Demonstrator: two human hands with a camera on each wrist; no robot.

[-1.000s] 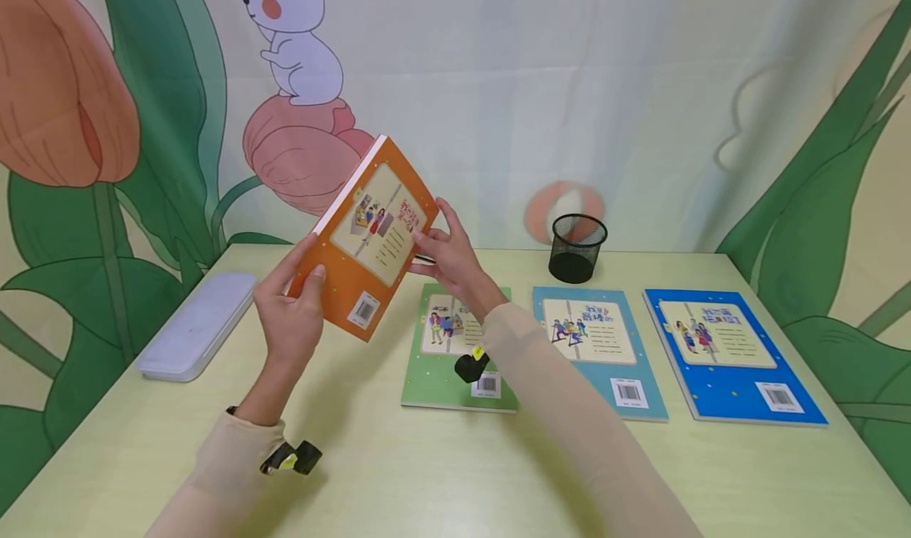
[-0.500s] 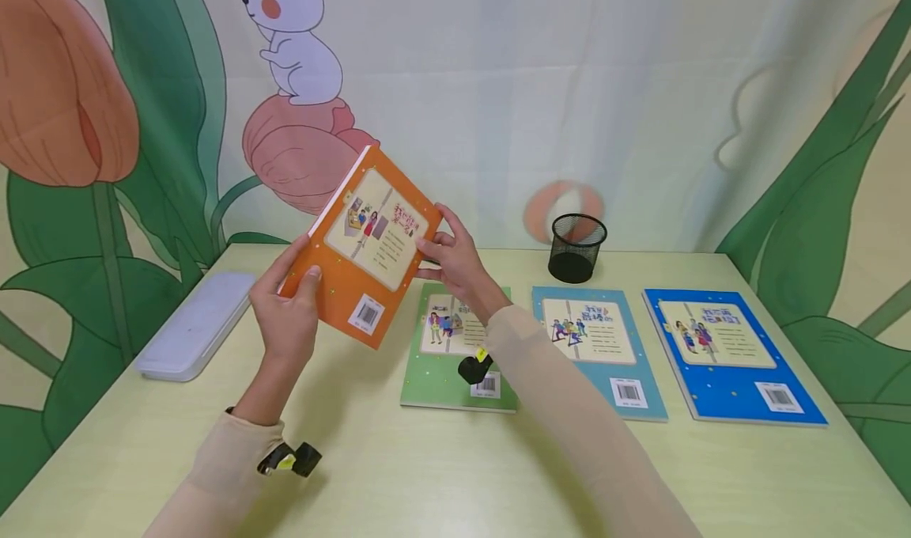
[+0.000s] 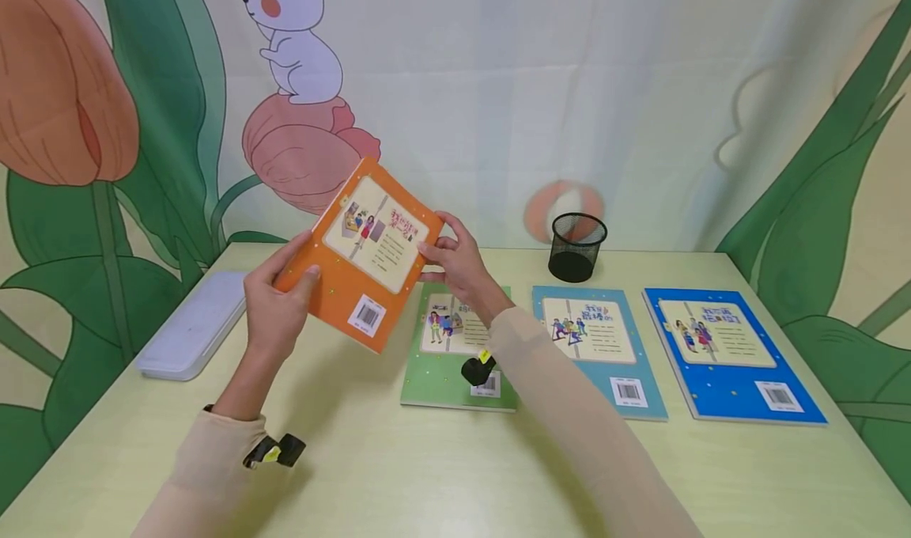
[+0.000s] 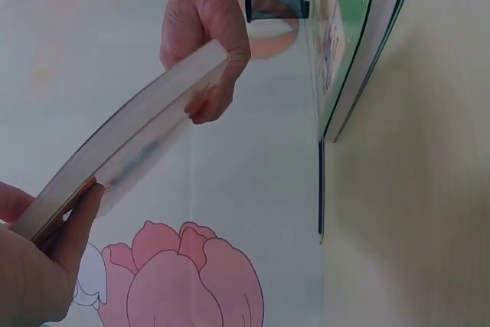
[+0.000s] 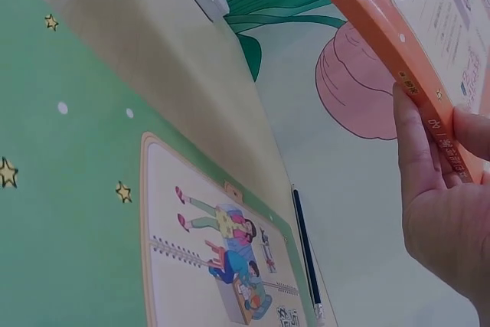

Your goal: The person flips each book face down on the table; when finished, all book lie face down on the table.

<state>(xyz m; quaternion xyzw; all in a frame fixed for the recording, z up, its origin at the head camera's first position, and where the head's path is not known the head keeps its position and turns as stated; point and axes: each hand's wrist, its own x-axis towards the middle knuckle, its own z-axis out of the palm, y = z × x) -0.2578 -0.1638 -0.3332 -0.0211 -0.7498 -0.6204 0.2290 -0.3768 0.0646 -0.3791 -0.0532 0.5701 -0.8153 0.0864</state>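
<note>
An orange book (image 3: pixel 342 285) is held tilted above the table, its barcode side toward the head camera. My left hand (image 3: pixel 279 304) grips its lower left edge, the thumb on the cover. On the opposite edge, the spine, my right hand (image 3: pixel 459 261) pinches the book with the thumb on the cover and fingers behind. The left wrist view shows the page block of the book (image 4: pixel 126 132) between both hands. Beneath my right forearm lies a green book (image 3: pixel 427 380), partly hidden by the sleeve.
A light blue book (image 3: pixel 591 380) and a dark blue book (image 3: pixel 733 395) lie in a row right of the green one. Behind them stands a black mesh pen holder (image 3: pixel 575 249). A white pencil case (image 3: pixel 192 328) lies at left. A dark pencil (image 5: pixel 305 243) lies beyond the green book.
The orange book has come down slightly and turned its cover more toward the head camera. My left hand has shifted a little left; my right hand has moved slightly down.
</note>
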